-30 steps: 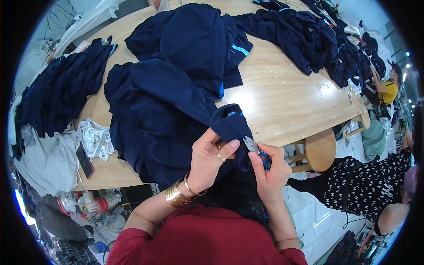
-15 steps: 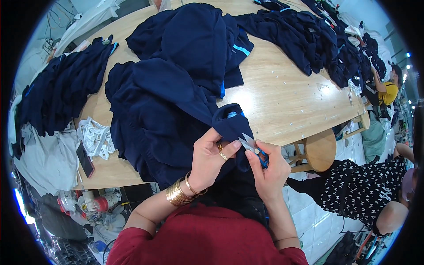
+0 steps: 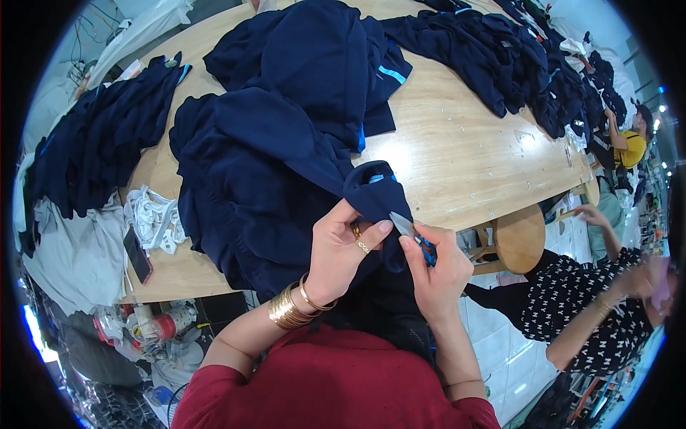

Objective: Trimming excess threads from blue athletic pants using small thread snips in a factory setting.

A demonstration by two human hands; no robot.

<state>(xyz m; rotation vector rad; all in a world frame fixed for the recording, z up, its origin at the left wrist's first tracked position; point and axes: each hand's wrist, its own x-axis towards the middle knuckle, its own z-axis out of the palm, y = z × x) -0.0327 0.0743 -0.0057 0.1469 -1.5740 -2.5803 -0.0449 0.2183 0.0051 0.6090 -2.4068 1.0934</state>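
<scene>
A large navy garment (image 3: 257, 179) lies bunched on the table, with one narrow end of it drawn toward me. My left hand (image 3: 345, 247) pinches that end between thumb and fingers; it wears gold rings, and gold bangles circle the wrist. In my right hand (image 3: 439, 268) are small thread snips (image 3: 403, 224) with blue handles. Their blades are together, the tips lying against the navy cloth just right of my left thumb. Part of the handles is hidden by my fingers.
More navy garments lie piled at the far right (image 3: 493, 53) and left (image 3: 114, 129). White straps (image 3: 153, 218) and a phone (image 3: 138, 255) rest at the left edge. A wooden stool (image 3: 518, 239) stands right; a person in a patterned black top (image 3: 593, 307) is nearby.
The snips' blades have gone from apart to together on the cloth. My hands have barely shifted. The person at the right has raised their arms.
</scene>
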